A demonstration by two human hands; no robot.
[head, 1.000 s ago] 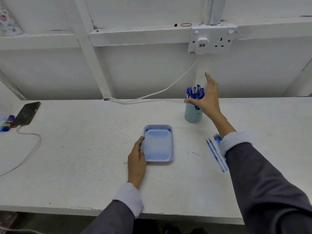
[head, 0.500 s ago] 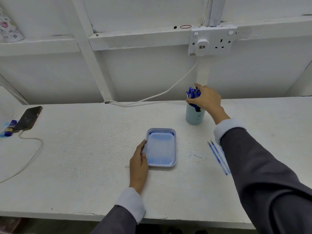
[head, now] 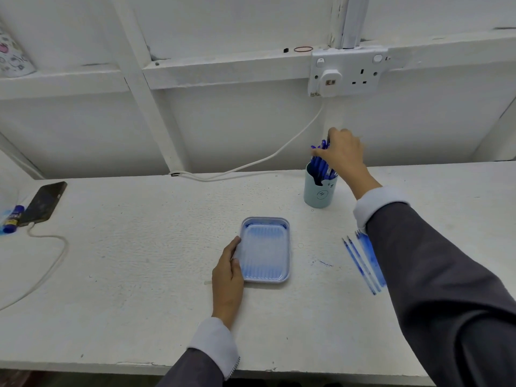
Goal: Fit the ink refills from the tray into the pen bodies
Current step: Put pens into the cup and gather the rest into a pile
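Right hand (head: 342, 155) grasping pen bodies (head: 318, 163) in far cup (head: 318, 195).
Left hand (head: 227, 277) gripping tray (head: 265, 221) by left rim, near centre; ink refills (head: 358, 261) lying on table (head: 139, 261) right of tray, partly under sleeve (head: 418, 261).

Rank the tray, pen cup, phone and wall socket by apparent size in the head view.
1. Wall socket, only narrowly ahead.
2. Tray, close to it.
3. Pen cup and phone look about alike; the phone lies slanted at the wide-angle edge, so I won't rank those two.
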